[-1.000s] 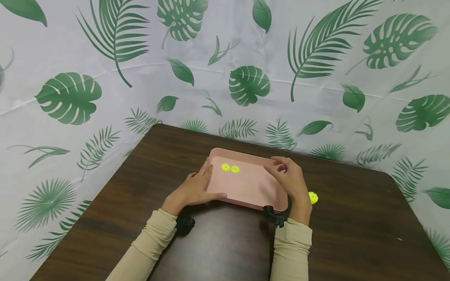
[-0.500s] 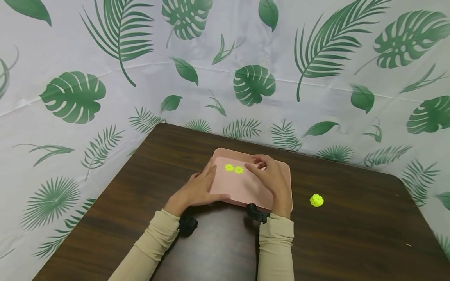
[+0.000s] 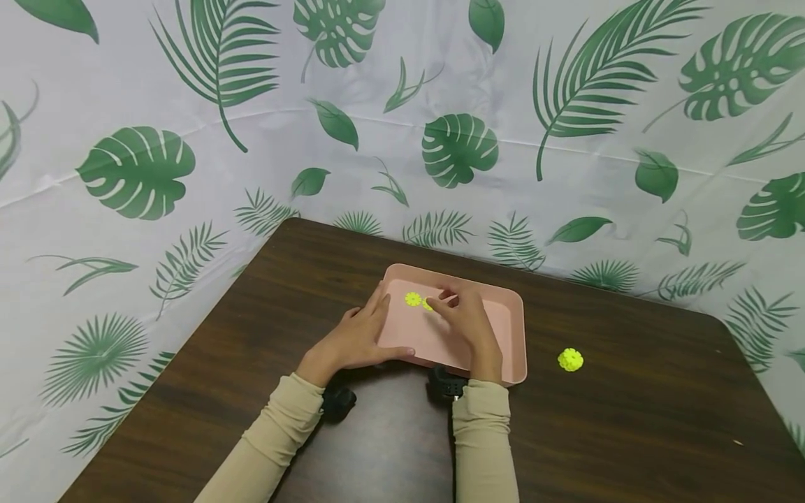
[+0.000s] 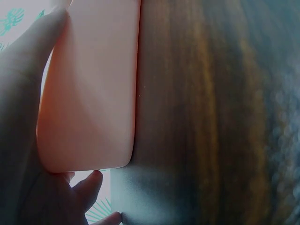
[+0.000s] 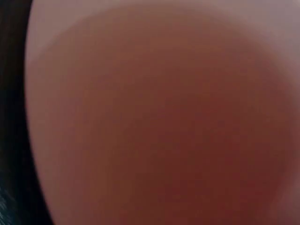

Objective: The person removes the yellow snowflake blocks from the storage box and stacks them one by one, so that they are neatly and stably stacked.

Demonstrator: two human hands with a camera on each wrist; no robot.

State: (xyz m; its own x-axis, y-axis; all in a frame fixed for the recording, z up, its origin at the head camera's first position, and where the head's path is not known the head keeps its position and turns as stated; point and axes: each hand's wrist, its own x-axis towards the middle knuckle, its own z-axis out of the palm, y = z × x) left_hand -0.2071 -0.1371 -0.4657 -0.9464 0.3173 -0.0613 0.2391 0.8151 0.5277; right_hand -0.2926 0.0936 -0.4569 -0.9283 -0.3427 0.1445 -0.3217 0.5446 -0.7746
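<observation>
A shallow pink tray [image 3: 513, 342] lies on the dark wooden table. My left hand [image 3: 353, 339] rests against its front left corner, fingers spread along the left side and thumb along the front wall, as the tray wall [image 4: 96, 89] in the left wrist view also shows. Inside the tray are two small bright yellow flower-shaped pieces, a left one [image 3: 413, 299] and a right one [image 3: 426, 304]. My right hand [image 3: 468, 321] is over the tray, fingers bent, with thumb tip overlapping the right piece and a gap between thumb and forefinger. The right wrist view is only a blur.
A small pile of yellow flower-shaped pieces [image 3: 570, 360] sits on the table [image 3: 635, 391] to the right of the tray. A small pale speck [image 3: 738, 442] lies farther right. Behind the table hangs a white cloth with green leaves [image 3: 459, 150].
My right hand has moved left across the tray to the right yellow piece, uncovering the pile on the table. My left hand has stayed at the tray's corner. The head view has shifted slightly.
</observation>
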